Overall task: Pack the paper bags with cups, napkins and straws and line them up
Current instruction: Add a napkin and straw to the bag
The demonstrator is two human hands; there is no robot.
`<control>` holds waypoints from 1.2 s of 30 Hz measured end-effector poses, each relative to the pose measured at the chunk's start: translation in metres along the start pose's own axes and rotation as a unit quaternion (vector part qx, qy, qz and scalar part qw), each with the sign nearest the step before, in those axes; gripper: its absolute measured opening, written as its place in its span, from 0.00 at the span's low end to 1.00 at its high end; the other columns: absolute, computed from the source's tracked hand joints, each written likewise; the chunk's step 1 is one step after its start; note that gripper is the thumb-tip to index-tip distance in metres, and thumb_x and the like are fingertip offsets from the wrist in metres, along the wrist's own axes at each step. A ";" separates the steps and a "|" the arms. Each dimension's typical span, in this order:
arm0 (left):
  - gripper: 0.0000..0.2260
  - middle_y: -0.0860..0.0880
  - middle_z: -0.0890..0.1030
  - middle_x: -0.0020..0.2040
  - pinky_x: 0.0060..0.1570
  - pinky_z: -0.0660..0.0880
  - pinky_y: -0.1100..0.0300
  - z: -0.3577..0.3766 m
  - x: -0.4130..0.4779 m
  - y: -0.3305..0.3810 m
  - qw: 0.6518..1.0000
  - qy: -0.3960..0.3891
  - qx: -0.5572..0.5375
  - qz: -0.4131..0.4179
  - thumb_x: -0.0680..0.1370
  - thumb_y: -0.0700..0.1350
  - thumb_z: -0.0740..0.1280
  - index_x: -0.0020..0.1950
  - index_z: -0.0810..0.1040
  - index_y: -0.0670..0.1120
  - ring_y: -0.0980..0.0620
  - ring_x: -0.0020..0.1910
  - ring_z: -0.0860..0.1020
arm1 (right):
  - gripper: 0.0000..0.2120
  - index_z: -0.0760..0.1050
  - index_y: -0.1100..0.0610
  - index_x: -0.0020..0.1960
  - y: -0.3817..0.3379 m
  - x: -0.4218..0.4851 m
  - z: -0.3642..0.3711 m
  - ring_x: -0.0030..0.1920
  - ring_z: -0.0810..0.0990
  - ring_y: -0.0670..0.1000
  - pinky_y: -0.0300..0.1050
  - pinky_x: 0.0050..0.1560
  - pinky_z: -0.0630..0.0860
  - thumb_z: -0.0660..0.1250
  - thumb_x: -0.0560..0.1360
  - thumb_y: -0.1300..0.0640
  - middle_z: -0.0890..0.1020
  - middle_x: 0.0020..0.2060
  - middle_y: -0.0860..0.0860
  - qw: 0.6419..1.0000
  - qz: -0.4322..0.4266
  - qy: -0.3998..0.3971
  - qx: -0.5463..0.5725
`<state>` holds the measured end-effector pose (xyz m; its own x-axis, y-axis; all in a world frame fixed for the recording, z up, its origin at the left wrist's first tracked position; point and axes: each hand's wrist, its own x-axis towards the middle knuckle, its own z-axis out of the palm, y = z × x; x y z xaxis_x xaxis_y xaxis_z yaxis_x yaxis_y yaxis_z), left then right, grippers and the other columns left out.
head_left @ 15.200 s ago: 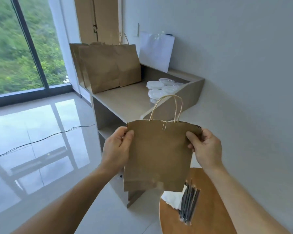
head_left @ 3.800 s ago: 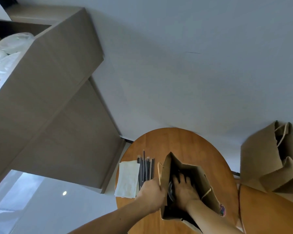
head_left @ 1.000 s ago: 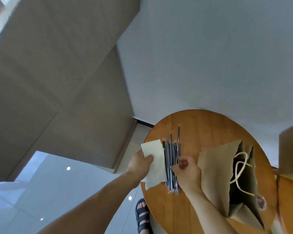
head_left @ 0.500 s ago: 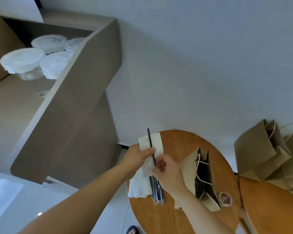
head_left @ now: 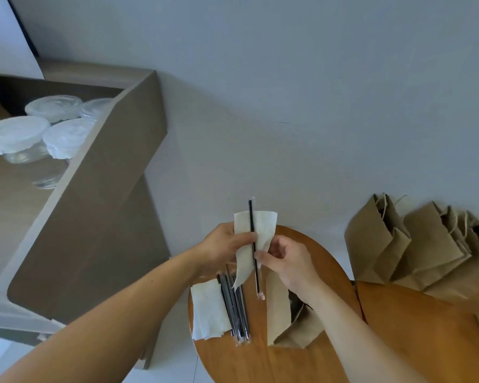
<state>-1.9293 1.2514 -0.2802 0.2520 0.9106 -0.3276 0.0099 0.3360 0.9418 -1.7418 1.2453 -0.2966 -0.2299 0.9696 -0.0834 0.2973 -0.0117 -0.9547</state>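
My left hand [head_left: 224, 246] pinches a white napkin [head_left: 256, 230] held up above the round wooden table [head_left: 277, 360]. My right hand [head_left: 285, 258] grips a black wrapped straw [head_left: 251, 222] upright against that napkin. Below the hands, a stack of napkins [head_left: 208, 310] and a bundle of black straws [head_left: 237, 310] lie on the table's left side. An open brown paper bag [head_left: 281, 308] stands right of the straws, partly hidden by my right forearm. Clear lidded cups [head_left: 47, 134] sit on the shelf at the left.
Several brown paper bags [head_left: 415, 244] stand in a row on a second wooden table [head_left: 426, 335] at the right, against the grey wall. A tall brown shelf unit [head_left: 89, 217] fills the left side, close to the round table.
Both hands have risen a little with the napkin and straw held together. The view has swung so the row of bags at the right shows more fully.
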 end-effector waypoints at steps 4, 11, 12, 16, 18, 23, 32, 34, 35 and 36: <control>0.11 0.48 0.86 0.46 0.39 0.79 0.59 0.021 0.009 0.009 0.999 -0.049 0.023 -0.002 0.76 0.50 0.68 0.55 0.81 0.46 0.49 0.45 0.85 | 0.08 0.82 0.52 0.50 0.001 -0.004 -0.020 0.46 0.85 0.46 0.46 0.49 0.82 0.76 0.72 0.55 0.86 0.44 0.45 1.000 0.014 -0.003 -0.006; 0.10 0.44 0.85 0.54 0.54 0.81 0.47 0.046 0.030 0.030 0.993 -0.104 0.055 -0.006 0.81 0.47 0.65 0.60 0.79 0.45 0.44 0.53 0.84 | 0.12 0.83 0.50 0.52 0.005 -0.006 -0.062 0.51 0.84 0.50 0.51 0.53 0.81 0.78 0.69 0.51 0.85 0.50 0.48 0.999 0.009 -0.002 0.037; 0.10 0.43 0.84 0.54 0.54 0.81 0.46 0.050 0.032 0.033 0.992 -0.110 0.057 -0.007 0.82 0.47 0.65 0.60 0.78 0.44 0.44 0.53 0.84 | 0.13 0.83 0.50 0.52 0.006 -0.004 -0.066 0.51 0.84 0.51 0.53 0.54 0.81 0.78 0.69 0.52 0.86 0.49 0.48 0.999 0.011 -0.002 0.049; 0.11 0.41 0.84 0.55 0.51 0.82 0.46 0.059 0.042 0.037 0.989 -0.128 0.077 -0.017 0.82 0.47 0.63 0.61 0.78 0.44 0.42 0.52 0.84 | 0.17 0.82 0.52 0.53 0.011 0.002 -0.075 0.51 0.85 0.51 0.54 0.54 0.81 0.78 0.65 0.49 0.86 0.49 0.49 0.997 0.014 -0.010 0.077; 0.11 0.42 0.84 0.55 0.51 0.82 0.45 0.061 0.049 0.037 0.988 -0.128 0.086 -0.023 0.82 0.47 0.64 0.62 0.78 0.43 0.43 0.52 0.84 | 0.17 0.83 0.51 0.52 0.015 0.006 -0.080 0.51 0.85 0.50 0.51 0.53 0.82 0.77 0.64 0.48 0.86 0.49 0.49 0.996 0.017 -0.008 0.083; 0.13 0.45 0.85 0.55 0.54 0.81 0.49 0.066 0.068 0.037 0.987 -0.121 0.107 -0.017 0.82 0.48 0.64 0.63 0.78 0.42 0.47 0.52 0.84 | 0.18 0.82 0.52 0.54 0.026 0.017 -0.089 0.51 0.85 0.51 0.54 0.54 0.82 0.76 0.67 0.48 0.86 0.50 0.49 0.993 0.049 -0.021 0.103; 0.13 0.49 0.83 0.57 0.44 0.83 0.54 0.069 0.102 0.029 0.996 -0.055 0.069 -0.009 0.82 0.47 0.65 0.66 0.75 0.49 0.50 0.51 0.84 | 0.12 0.76 0.45 0.55 0.040 0.049 -0.101 0.51 0.83 0.47 0.46 0.51 0.82 0.73 0.74 0.53 0.84 0.50 0.46 0.996 0.051 0.018 0.074; 0.18 0.52 0.79 0.60 0.40 0.82 0.59 0.063 0.105 0.010 0.995 0.031 0.093 -0.020 0.81 0.46 0.65 0.72 0.70 0.50 0.52 0.50 0.83 | 0.11 0.74 0.43 0.54 0.044 0.058 -0.109 0.51 0.82 0.46 0.41 0.47 0.80 0.72 0.76 0.51 0.82 0.50 0.42 0.995 0.062 0.065 0.042; 0.19 0.53 0.78 0.61 0.40 0.82 0.59 0.059 0.103 -0.003 0.989 0.076 0.124 -0.039 0.81 0.45 0.64 0.72 0.69 0.51 0.53 0.49 0.83 | 0.10 0.73 0.43 0.54 0.046 0.062 -0.114 0.51 0.81 0.46 0.40 0.46 0.79 0.71 0.76 0.51 0.80 0.50 0.40 0.993 0.064 0.094 0.030; 0.20 0.53 0.77 0.61 0.41 0.82 0.59 0.055 0.100 -0.017 0.980 0.096 0.161 -0.069 0.80 0.45 0.64 0.72 0.69 0.52 0.53 0.49 0.82 | 0.11 0.72 0.43 0.55 0.048 0.066 -0.118 0.50 0.80 0.45 0.39 0.45 0.78 0.71 0.76 0.51 0.80 0.50 0.39 0.990 0.063 0.124 0.022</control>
<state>-1.8509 1.3234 -0.3253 0.0409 0.9010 -0.4319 0.3436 0.3932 0.8528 -1.6336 1.3375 -0.3148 0.0428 0.9898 -0.1356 0.2673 -0.1421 -0.9531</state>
